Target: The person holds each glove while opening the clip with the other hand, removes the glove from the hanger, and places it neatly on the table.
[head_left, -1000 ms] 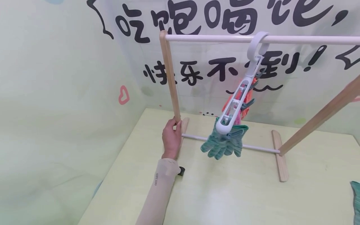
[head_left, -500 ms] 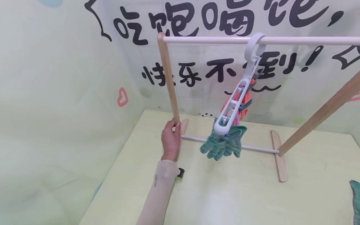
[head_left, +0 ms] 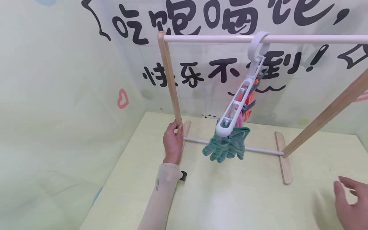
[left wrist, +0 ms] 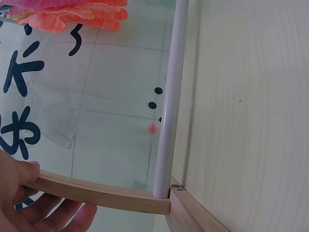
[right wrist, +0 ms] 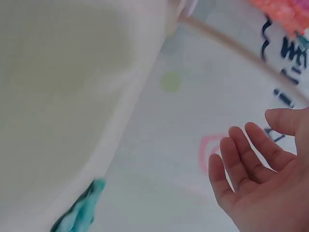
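Note:
My left hand (head_left: pixel 173 142) grips the left wooden post (head_left: pixel 170 76) of a small clothes rack low down, near its foot. In the left wrist view the thumb is on one side of the post (left wrist: pixel 104 194) and the fingers are on the other. A white clip hanger (head_left: pixel 237 103) hangs by its hook from the rack's white top bar (head_left: pixel 207 39). Clipped to it are a green striped knit glove (head_left: pixel 227 148) and, behind, orange and pink gloves (left wrist: pixel 77 14). My right hand (head_left: pixel 352 201), fingers relaxed and spread, holds nothing and hovers over the table at the right.
The rack stands on a pale wooden table (head_left: pixel 244 198) against a white wall with black lettering. Its right post (head_left: pixel 325 115) slants up toward me from a wooden foot (head_left: pixel 284 169). A blurred teal cloth thing (right wrist: pixel 79 210) shows low in the right wrist view.
My right hand has come into the head view from the right edge. My left hand keeps its grip on the post, and the head view has shifted slightly.

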The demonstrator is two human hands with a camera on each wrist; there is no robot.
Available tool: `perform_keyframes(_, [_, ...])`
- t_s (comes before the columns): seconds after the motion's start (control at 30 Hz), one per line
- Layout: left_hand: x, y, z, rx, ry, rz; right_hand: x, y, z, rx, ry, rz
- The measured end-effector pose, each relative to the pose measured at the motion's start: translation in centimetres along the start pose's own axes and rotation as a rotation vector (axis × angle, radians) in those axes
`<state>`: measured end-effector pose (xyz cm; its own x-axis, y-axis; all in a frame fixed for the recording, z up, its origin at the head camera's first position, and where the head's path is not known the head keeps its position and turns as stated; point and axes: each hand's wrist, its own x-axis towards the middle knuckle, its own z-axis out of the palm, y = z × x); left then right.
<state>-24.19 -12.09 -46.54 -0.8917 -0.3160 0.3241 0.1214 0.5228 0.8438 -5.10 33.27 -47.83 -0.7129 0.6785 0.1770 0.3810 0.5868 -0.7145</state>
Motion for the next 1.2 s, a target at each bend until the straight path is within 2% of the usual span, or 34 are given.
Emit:
perform_keyframes(0.1, [0.1, 0.0, 0.0, -0.005, 0.000, -0.007, -0.7, -1.7, 0.5, 0.034, -0.032, -0.218])
perform_keyframes(0.17, [0.1, 0.1, 0.1, -0.008, -0.002, -0.009, -1.2, -3.1, 0.9, 0.063, -0.054, -0.330])
perform_keyframes(0.27, [0.1, 0.1, 0.0, -0.005, -0.003, 0.000, -1.9, -5.0, 1.3, 0.097, -0.121, -0.437])
perform_keyframes(0.4, [0.2, 0.1, 0.0, 0.000, 0.005, 0.009, -2.7, -7.2, 1.8, 0.126, -0.215, -0.534])
perform_keyframes(0.7, [0.0, 0.1, -0.1, -0.003, 0.006, 0.013, -4.6, -11.0, 3.4, 0.306, -0.312, -0.672])
perform_keyframes(0.8, [-0.1, 0.0, 0.0, -0.010, -0.006, 0.002, -5.1, -12.0, 3.8, 0.330, -0.363, -0.683])
perform_keyframes(1.0, [0.0, 0.1, 0.0, -0.005, 0.009, 0.028, -6.2, -13.1, 4.7, 0.360, -0.446, -0.674])
perform_keyframes(1.2, [0.0, 0.0, 0.1, -0.005, 0.015, 0.022, -6.4, -14.3, 5.3, 0.397, -0.469, -0.693])
